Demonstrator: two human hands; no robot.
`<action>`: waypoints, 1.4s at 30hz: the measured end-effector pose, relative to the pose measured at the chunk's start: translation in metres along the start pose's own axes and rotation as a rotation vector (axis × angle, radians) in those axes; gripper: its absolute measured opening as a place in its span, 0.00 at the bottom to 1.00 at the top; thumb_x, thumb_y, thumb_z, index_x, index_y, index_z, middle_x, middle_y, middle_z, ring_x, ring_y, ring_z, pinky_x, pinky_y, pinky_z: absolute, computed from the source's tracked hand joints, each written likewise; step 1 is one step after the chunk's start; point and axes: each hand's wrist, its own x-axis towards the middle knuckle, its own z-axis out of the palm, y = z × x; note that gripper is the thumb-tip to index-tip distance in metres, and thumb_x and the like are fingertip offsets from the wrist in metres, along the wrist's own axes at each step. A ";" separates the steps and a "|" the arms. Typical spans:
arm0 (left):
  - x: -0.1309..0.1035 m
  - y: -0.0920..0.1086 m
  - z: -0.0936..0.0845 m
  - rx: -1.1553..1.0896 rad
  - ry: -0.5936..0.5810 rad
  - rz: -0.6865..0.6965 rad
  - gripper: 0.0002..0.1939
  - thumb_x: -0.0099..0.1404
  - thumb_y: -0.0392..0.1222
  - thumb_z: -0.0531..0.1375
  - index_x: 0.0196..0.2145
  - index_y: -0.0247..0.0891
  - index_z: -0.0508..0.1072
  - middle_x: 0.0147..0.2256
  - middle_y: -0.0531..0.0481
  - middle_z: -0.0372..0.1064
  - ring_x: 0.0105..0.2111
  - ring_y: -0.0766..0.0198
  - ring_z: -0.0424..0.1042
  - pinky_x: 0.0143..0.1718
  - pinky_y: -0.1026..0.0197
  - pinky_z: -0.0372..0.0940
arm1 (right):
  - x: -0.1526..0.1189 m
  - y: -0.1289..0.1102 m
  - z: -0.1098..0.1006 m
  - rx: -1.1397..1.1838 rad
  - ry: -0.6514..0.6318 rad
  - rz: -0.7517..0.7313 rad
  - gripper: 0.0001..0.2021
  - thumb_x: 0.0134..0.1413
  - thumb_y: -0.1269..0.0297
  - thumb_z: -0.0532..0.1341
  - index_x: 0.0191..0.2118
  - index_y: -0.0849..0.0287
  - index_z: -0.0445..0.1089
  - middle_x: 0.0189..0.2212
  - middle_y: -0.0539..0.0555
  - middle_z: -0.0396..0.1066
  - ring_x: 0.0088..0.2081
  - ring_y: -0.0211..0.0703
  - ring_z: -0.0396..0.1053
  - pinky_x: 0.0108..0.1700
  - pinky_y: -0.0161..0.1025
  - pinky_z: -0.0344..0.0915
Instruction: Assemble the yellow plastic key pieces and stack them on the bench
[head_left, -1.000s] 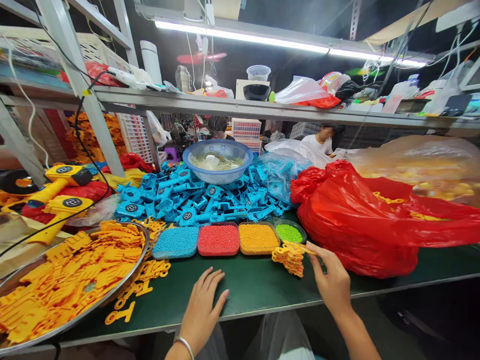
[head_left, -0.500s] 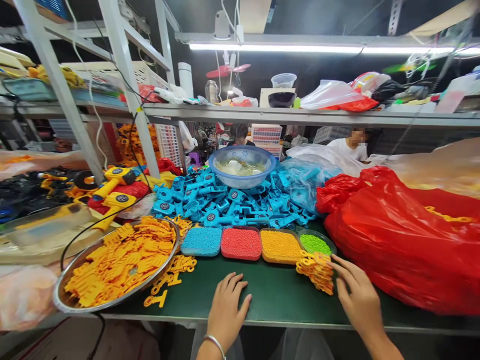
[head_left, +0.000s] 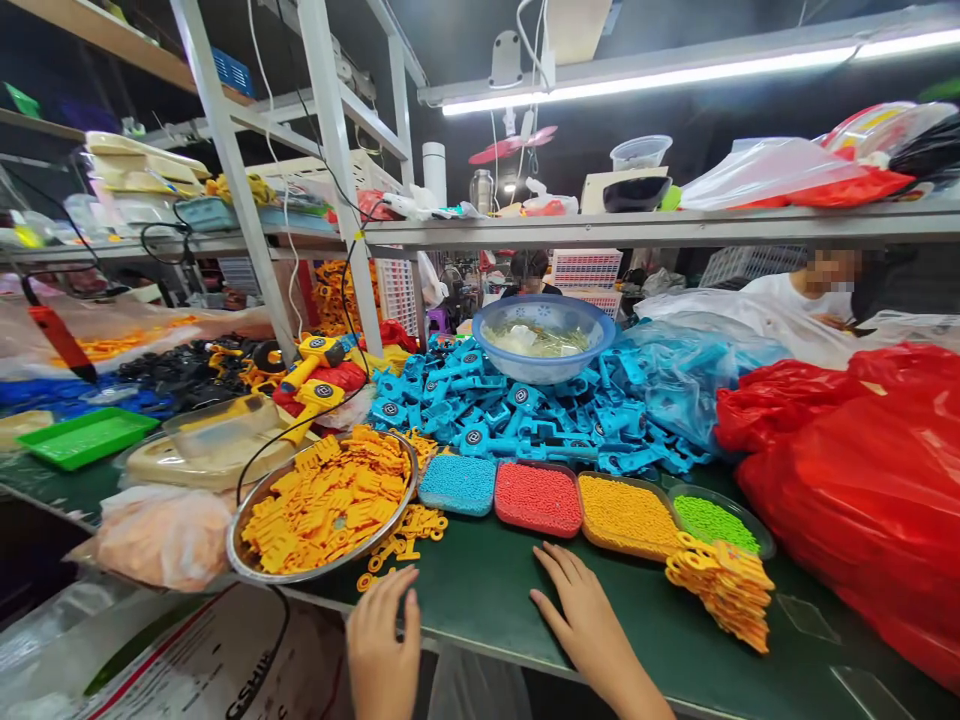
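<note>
Holding nothing, our left hand [head_left: 384, 640] and right hand [head_left: 581, 618] are apart; loose orange pieces [head_left: 407, 552] lie just beyond the left, and sweeping rightward we could topple the orange stack [head_left: 724, 592] right of the other.

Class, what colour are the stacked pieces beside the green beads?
The stacked pieces are yellow-orange, shown best in the head view.

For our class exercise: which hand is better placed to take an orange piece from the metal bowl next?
Left hand, probably: it is nearer the metal bowl, the right hand nearer the red bead tray.
</note>
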 end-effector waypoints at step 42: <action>0.152 -0.068 -0.032 0.645 -0.692 -0.131 0.20 0.51 0.47 0.59 0.42 0.40 0.69 0.42 0.42 0.70 0.45 0.49 0.66 0.43 0.53 0.58 | 0.002 0.002 -0.007 0.053 -0.032 0.018 0.17 0.55 0.56 0.53 0.48 0.53 0.67 0.51 0.54 0.65 0.52 0.48 0.62 0.51 0.45 0.61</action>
